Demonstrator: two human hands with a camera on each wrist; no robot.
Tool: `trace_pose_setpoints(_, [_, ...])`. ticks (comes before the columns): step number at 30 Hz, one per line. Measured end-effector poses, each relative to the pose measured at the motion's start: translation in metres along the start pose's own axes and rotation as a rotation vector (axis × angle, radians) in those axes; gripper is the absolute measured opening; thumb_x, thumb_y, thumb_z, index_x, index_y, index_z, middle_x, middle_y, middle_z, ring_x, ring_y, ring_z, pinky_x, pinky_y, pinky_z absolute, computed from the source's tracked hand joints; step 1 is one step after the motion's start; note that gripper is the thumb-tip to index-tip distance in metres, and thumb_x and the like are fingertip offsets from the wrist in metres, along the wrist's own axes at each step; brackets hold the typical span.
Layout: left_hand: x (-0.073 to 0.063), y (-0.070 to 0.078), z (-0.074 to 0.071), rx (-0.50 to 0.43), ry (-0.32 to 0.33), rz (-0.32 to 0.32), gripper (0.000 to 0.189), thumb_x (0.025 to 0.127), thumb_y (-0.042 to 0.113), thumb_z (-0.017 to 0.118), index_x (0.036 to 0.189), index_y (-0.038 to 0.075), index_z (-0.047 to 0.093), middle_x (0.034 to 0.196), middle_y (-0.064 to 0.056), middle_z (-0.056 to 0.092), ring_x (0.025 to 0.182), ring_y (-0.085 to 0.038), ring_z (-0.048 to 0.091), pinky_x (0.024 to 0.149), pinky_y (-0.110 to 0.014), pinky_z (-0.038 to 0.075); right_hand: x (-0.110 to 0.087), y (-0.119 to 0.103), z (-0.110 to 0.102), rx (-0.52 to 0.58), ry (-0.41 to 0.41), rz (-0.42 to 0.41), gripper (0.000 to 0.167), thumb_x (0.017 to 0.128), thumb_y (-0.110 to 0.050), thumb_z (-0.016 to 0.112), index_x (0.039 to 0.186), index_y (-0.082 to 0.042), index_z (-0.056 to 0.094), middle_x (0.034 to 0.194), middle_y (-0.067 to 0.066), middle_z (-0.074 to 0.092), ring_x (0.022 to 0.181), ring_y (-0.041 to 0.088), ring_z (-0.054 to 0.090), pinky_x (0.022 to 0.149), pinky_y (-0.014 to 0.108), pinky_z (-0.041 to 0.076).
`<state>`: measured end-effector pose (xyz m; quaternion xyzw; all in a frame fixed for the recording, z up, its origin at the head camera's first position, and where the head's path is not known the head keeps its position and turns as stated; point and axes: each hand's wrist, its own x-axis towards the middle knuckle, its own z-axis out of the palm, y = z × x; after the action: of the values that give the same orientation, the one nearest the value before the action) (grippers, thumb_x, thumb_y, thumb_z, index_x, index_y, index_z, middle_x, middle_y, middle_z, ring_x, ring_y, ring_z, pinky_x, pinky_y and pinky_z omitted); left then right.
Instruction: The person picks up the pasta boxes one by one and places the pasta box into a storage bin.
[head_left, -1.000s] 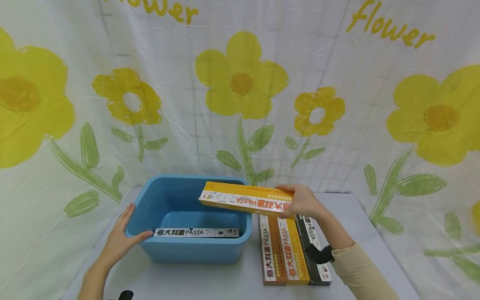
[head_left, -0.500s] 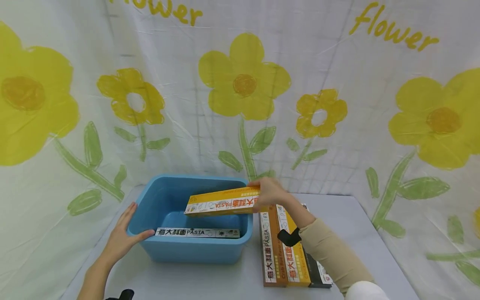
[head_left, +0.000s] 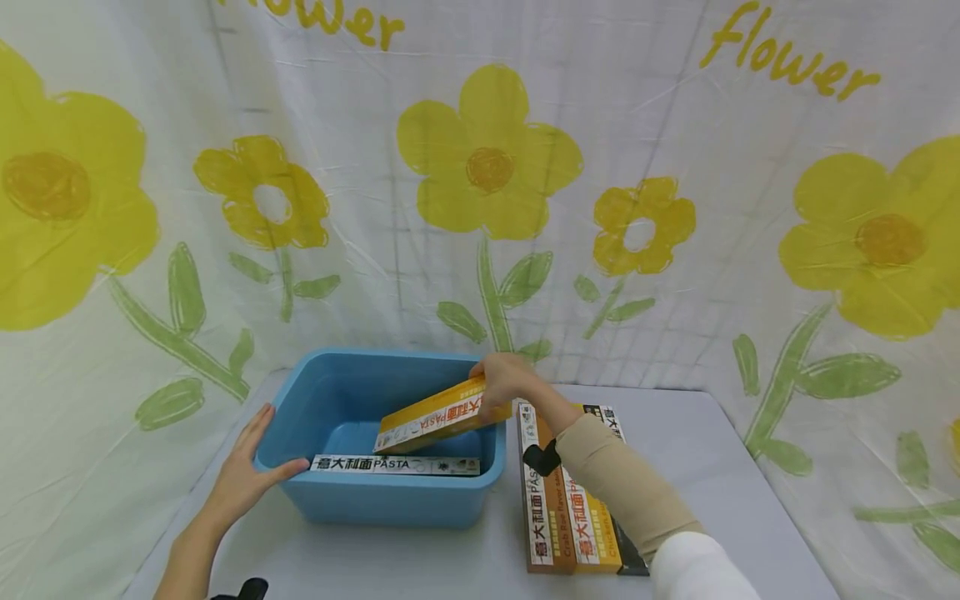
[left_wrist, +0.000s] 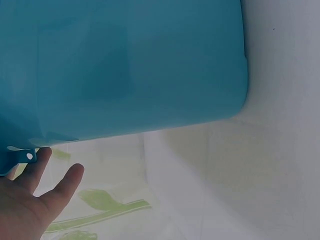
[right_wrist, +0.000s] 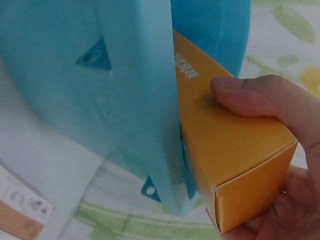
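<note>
My right hand grips the right end of a yellow pasta box. In the right wrist view, the thumb lies on the box's orange face and the fingers curl beneath. The box slants left and down into a blue plastic bin, its right end above the rim. A white-faced pasta box lies inside along the bin's front wall. My left hand rests at the bin's left front corner, thumb across the rim. In the left wrist view, its fingers look spread and fairly straight against the blue wall.
Right of the bin, several pasta boxes lie side by side on the white table: a brown box, a yellow box and a black box. My right forearm partly covers them. A flower-printed curtain hangs behind.
My right hand has moved left and carried the yellow box from above the bin's right rim down into the bin, its left end tilting lower. The left hand stays on the rim.
</note>
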<state>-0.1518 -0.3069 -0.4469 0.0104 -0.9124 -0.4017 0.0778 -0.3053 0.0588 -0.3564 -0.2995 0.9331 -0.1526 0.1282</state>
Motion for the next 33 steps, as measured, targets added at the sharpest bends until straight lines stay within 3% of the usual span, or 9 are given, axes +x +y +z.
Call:
trace_pose_setpoints(8, [-0.001,-0.001,-0.001,-0.011,0.001,0.003,0.105,0.083,0.036,0.074,0.155,0.002,0.006,0.159,-0.027,0.004,0.139,-0.057,0.008,0.095,-0.081,0.019,0.014,-0.009,0.004,-0.024,-0.039,-0.012,0.061,0.062,-0.018,0.087,0.119,-0.007,0.070,0.098,0.004,0.071,0.074,0.014,0.057,0.064,0.025,0.051])
trace_pose_setpoints(15, [-0.001,-0.001,0.000,-0.021,0.004,0.005,0.105,0.083,0.036,0.074,0.155,0.003,0.006,0.159,-0.026,0.003,0.140,-0.056,0.007,0.096,-0.080,0.018,0.023,-0.026,0.003,-0.050,-0.078,0.015,0.062,0.065,-0.021,0.088,0.122,-0.009,0.068,0.109,0.003,0.070,0.082,0.014,0.060,0.070,0.027,0.052])
trace_pose_setpoints(29, [0.000,-0.003,0.001,-0.023,0.010,0.021,0.104,0.082,0.034,0.075,0.155,0.002,0.008,0.158,-0.027,0.007,0.139,-0.056,0.009,0.095,-0.080,0.018,0.035,-0.044,0.011,-0.066,-0.060,-0.032,0.045,0.069,-0.018,0.084,0.109,-0.004,0.072,0.084,0.002,0.068,0.066,0.013,0.054,0.059,0.023,0.048])
trace_pose_setpoints(32, [0.000,-0.003,0.001,-0.029,0.011,0.021,0.104,0.082,0.033,0.075,0.155,0.002,0.009,0.158,-0.027,0.007,0.140,-0.056,0.009,0.096,-0.080,0.018,0.039,-0.044,0.014,-0.057,-0.066,-0.013,0.047,0.069,-0.020,0.085,0.110,-0.004,0.071,0.086,0.002,0.065,0.068,0.013,0.053,0.061,0.023,0.048])
trace_pose_setpoints(33, [0.000,-0.003,0.001,-0.031,0.011,0.020,0.104,0.082,0.033,0.075,0.155,0.002,0.009,0.158,-0.027,0.007,0.140,-0.056,0.009,0.096,-0.080,0.018,0.040,-0.043,0.015,-0.059,-0.076,0.003,0.042,0.070,-0.021,0.085,0.104,-0.004,0.070,0.083,0.002,0.062,0.066,0.012,0.050,0.059,0.023,0.046])
